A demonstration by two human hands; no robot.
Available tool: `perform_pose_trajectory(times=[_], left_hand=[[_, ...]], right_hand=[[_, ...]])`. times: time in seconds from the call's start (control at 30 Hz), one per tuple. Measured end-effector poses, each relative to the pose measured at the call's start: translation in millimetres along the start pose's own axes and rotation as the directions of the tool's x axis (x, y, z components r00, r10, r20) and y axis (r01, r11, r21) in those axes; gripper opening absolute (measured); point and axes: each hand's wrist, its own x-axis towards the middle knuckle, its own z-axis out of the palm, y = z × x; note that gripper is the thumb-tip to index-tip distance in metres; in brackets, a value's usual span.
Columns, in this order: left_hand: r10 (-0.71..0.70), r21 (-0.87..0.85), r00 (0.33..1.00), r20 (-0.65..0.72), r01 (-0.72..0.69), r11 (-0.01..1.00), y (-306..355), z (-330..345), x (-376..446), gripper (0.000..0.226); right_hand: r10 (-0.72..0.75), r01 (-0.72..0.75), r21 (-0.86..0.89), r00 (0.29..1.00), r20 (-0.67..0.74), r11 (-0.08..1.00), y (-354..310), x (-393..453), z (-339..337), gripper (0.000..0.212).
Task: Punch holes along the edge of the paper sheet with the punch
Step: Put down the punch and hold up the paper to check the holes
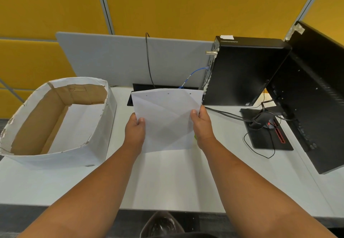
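A creased white paper sheet (165,118) is held up above the white desk (167,178), tilted toward me. Three small holes show along its top edge. My left hand (135,129) pinches its left side with the thumb on the front. My right hand (202,124) grips its right side the same way. A sliver of something green (195,136) peeks out under the paper by my right wrist; I cannot tell what it is. No punch is visible.
An open cardboard box wrapped in white paper (55,122) stands at the left. A black computer tower (243,70), a monitor seen from behind (314,92) with its base (266,128) and cables fill the right. A grey divider (121,59) lines the back.
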Motion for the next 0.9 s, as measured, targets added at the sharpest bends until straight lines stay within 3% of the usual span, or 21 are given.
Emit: perform_pose_trajectory(times=[0.27, 0.4, 0.53, 0.77, 0.9], left_hand=[[0.049, -0.058, 0.998, -0.032, -0.051, 0.997, 9.5, 2.8, -3.3, 0.022], [0.035, -0.007, 0.999, 0.001, -0.035, 0.999, 2.3, 0.9, -4.0, 0.024], [0.022, 0.021, 1.0, 0.02, -0.022, 1.0, -2.8, -0.5, -5.7, 0.025], [0.003, 0.088, 1.0, 0.019, -0.005, 0.996, 1.8, 2.6, -7.2, 0.028], [0.012, 0.101, 1.0, -0.008, -0.011, 0.995, 4.4, 3.1, -8.6, 0.025]], right_hand=[[-0.031, 0.031, 0.016, 0.999, -0.026, 0.999, -3.8, -0.4, 0.8, 0.019], [0.0, 0.0, -0.038, 1.0, -0.012, 0.999, 3.0, -2.5, -2.0, 0.016], [0.018, -0.019, -0.07, 1.0, -0.007, 0.997, 6.0, -4.1, -3.9, 0.017], [0.052, -0.05, -0.177, 0.999, 0.008, 0.983, 7.0, -4.8, -2.6, 0.045], [0.03, -0.031, -0.19, 1.0, -0.01, 0.981, 4.0, -5.2, -3.9, 0.04]])
